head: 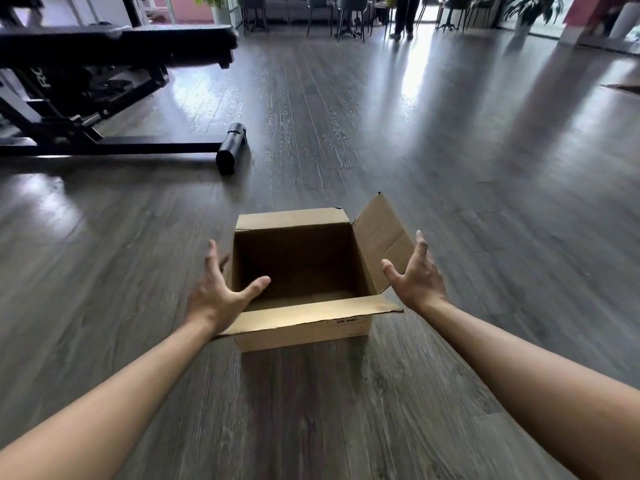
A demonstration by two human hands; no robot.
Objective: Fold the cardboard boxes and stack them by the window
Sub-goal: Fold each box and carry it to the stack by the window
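A brown cardboard box (304,327) stands upright on the dark wood floor in front of me, its top open and its inside empty. The near flap lies outward, the right flap sticks up and out, and the far flap folds back. My left hand (221,289) is spread at the box's left wall, thumb over the rim and fingers outside; whether it touches is unclear. My right hand (417,275) is spread just right of the raised right flap, fingers straight, holding nothing.
A black weight bench (104,77) with a long floor bar and round end cap (231,148) stands at the left rear. Far back are chairs, a table, potted plants and a standing person's legs (403,15). Bright windows lie beyond.
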